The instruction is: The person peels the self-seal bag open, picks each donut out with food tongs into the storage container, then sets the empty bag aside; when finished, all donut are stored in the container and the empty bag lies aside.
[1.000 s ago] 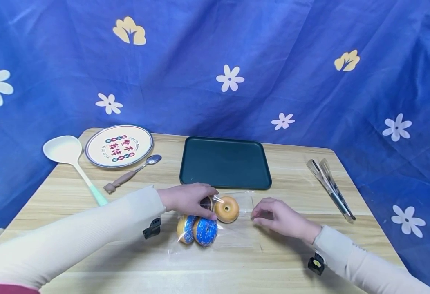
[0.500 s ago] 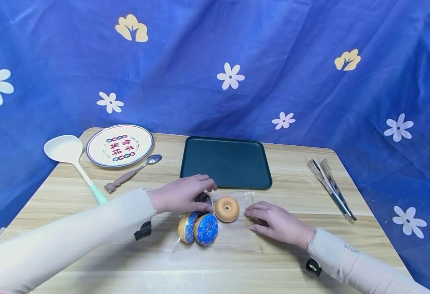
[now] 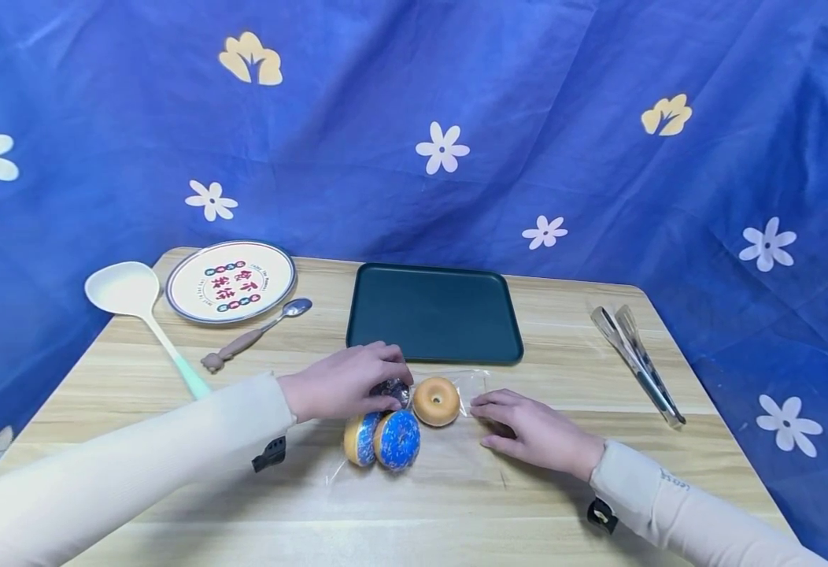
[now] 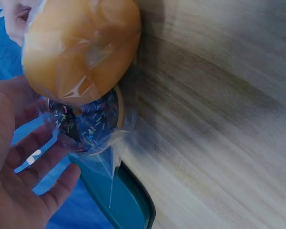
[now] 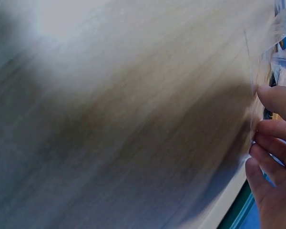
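Note:
A clear plastic bag (image 3: pixel 474 383) with doughnuts in it lies on the table in front of the person. Around a chocolate doughnut (image 4: pixel 93 119) with sprinkles at the bag's left, the left hand (image 3: pixel 339 383) curls its fingers and thumb through the plastic. Two blue-iced doughnuts (image 3: pixel 400 442) lean together just below that hand, and one plain doughnut (image 3: pixel 449 402) lies flat to its right. A tan doughnut side fills the top of the left wrist view. Loosely spread fingers of the right hand (image 3: pixel 537 431) touch the bag's right edge.
A dark green tray (image 3: pixel 435 315) stands right behind the bag. Farther left are a plate (image 3: pixel 190 295) with red lettering, a spoon (image 3: pixel 240 342) and a white ladle (image 3: pixel 123 287) with a mint handle. Metal tongs (image 3: pixel 637 366) lie at the right.
The right hand has loosened its pinch on the bag's edge and shifted slightly left. My left hand has drawn back a little to the left, uncovering more of the chocolate doughnut.

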Available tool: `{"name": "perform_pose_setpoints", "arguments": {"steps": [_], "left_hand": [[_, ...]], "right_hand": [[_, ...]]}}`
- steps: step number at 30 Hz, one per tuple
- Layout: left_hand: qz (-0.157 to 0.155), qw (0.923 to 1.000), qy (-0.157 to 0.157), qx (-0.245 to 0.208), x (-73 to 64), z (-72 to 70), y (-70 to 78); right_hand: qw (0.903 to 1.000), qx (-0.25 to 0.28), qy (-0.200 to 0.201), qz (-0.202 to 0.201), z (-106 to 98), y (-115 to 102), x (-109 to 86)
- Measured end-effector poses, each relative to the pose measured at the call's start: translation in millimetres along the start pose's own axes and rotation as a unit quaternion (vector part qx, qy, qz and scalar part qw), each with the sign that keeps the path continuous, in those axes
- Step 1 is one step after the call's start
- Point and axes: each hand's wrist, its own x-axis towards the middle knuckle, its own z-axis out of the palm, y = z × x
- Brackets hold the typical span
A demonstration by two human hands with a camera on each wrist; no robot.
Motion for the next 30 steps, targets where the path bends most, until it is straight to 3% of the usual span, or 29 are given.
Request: {"name": "perform_pose_setpoints", "arguments": {"steps": [10,21,30], "left_hand": [[0.0,0.9999,0.01,-0.01,3.3,5.7,-2.2],[0.032,0.9992,0.023,0.01,11.9,10.6,-3.3],[0.033,0.9994,-0.002,0.006,17.0,10.1,-0.8]], "right_hand": [[0.9998,0.007,-0.01,0.013,0.9,-0.7,0.6],[0.9996,0.016,-0.01,0.02,2.7,-0.8,-0.3],[0.9997,0.014,-0.005,0.02,4.7,0.4,-0.9]]}}
